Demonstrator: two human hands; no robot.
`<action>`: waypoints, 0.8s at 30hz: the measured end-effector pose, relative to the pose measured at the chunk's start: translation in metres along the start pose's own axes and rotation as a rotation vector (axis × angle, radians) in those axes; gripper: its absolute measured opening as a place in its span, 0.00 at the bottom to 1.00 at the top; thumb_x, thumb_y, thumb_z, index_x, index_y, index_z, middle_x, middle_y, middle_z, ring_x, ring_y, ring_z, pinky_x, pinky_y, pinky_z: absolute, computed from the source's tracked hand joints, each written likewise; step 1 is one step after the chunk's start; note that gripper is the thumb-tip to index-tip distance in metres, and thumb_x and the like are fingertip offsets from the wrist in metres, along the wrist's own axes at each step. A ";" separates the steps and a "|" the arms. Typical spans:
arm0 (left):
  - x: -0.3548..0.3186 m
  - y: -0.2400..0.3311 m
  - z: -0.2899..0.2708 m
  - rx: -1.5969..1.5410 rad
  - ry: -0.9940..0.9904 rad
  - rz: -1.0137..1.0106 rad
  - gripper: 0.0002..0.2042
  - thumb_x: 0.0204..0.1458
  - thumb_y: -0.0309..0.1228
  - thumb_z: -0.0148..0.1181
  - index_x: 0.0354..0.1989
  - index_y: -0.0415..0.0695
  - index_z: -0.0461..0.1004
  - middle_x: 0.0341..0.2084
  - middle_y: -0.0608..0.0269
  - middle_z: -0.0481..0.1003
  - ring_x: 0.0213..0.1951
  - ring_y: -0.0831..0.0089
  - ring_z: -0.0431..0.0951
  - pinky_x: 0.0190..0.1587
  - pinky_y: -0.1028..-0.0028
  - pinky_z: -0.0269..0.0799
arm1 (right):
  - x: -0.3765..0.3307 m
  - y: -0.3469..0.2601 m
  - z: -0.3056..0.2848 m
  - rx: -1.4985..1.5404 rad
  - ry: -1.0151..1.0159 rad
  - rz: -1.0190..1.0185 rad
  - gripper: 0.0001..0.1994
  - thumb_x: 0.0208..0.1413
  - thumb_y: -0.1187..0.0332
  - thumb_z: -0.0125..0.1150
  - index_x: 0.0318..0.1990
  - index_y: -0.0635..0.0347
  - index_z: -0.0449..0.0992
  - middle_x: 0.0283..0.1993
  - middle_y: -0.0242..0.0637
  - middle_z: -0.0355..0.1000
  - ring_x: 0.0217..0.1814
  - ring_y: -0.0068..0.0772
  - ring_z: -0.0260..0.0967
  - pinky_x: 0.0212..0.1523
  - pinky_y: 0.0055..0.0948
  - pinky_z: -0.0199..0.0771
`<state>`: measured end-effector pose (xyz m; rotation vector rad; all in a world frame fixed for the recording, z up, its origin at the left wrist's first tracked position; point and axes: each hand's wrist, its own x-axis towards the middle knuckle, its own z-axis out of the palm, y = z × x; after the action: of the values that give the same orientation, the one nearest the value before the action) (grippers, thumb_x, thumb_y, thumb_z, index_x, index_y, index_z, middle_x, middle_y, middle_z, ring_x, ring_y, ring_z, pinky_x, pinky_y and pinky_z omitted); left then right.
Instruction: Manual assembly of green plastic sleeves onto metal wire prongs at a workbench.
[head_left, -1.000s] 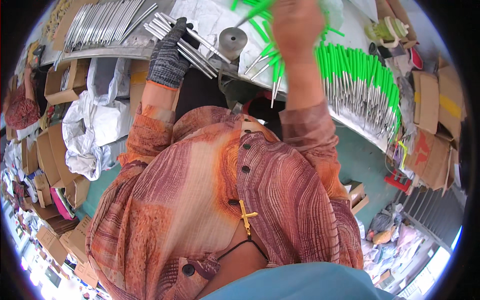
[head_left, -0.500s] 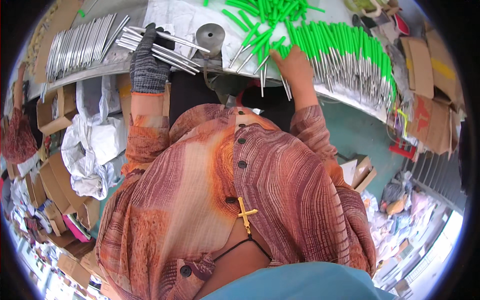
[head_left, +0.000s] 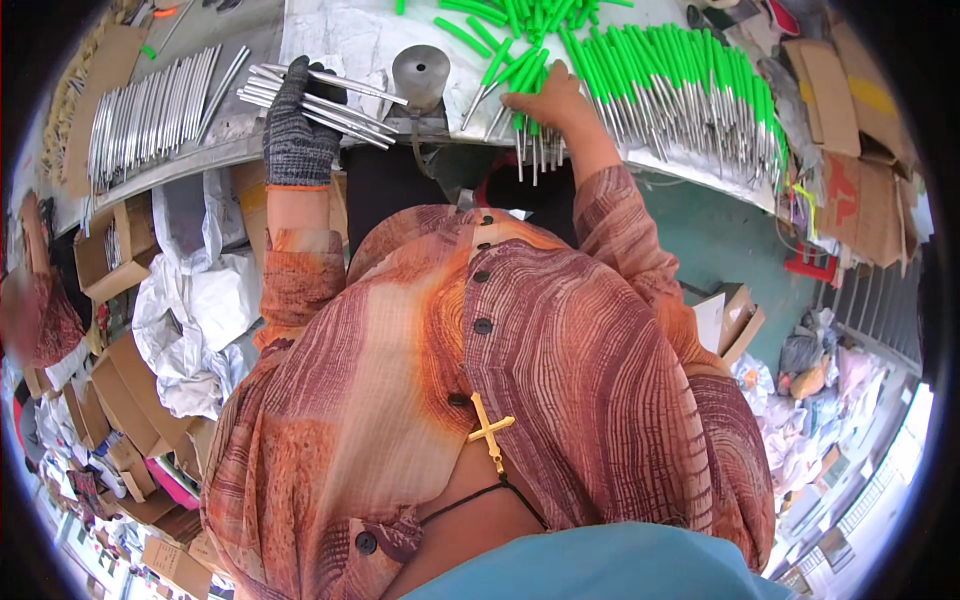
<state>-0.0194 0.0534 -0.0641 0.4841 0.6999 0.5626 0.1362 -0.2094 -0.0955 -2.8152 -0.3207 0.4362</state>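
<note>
Metal rods gripped by gloved left hand at bench edge; right hand on green-handled rods

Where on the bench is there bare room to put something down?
Bare sheet shows between the rods in the left hand and the metal cylinder. Crowded: green-handled rods right of the right hand, plain rods far left.

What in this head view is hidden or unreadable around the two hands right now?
- Left hand: the dark knit glove hides the fingers, so its grip on the bare metal rods is unclear.
- Right hand: seen from the back only; whether it pinches any green-handled rods is hidden.
- Bench edge below the metal cylinder: blocked by the person's chest.
- Green tubes: cut off by the top edge.
</note>
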 end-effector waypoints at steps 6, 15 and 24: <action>-0.003 0.002 0.000 0.005 0.021 -0.001 0.05 0.47 0.27 0.61 0.32 0.41 0.74 0.25 0.63 0.75 0.29 0.71 0.75 0.33 0.71 0.74 | 0.008 0.007 0.000 0.164 -0.113 -0.056 0.55 0.30 0.44 0.69 0.59 0.78 0.47 0.56 0.63 0.57 0.59 0.54 0.58 0.56 0.36 0.62; -0.006 -0.003 0.001 0.017 -0.010 -0.002 0.06 0.47 0.27 0.60 0.32 0.41 0.74 0.26 0.61 0.74 0.30 0.70 0.75 0.33 0.71 0.74 | 0.006 -0.023 0.008 0.132 -0.007 0.111 0.52 0.30 0.58 0.69 0.62 0.62 0.41 0.59 0.58 0.48 0.53 0.57 0.63 0.49 0.42 0.68; -0.015 0.000 0.005 0.036 -0.013 -0.021 0.06 0.47 0.28 0.60 0.33 0.42 0.75 0.27 0.62 0.74 0.30 0.71 0.74 0.35 0.72 0.73 | 0.000 -0.009 -0.001 0.015 0.068 0.044 0.49 0.33 0.65 0.64 0.64 0.57 0.39 0.50 0.62 0.60 0.48 0.57 0.66 0.45 0.42 0.70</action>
<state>-0.0254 0.0430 -0.0542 0.5132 0.7028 0.5271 0.1348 -0.2013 -0.0921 -2.8199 -0.2406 0.3498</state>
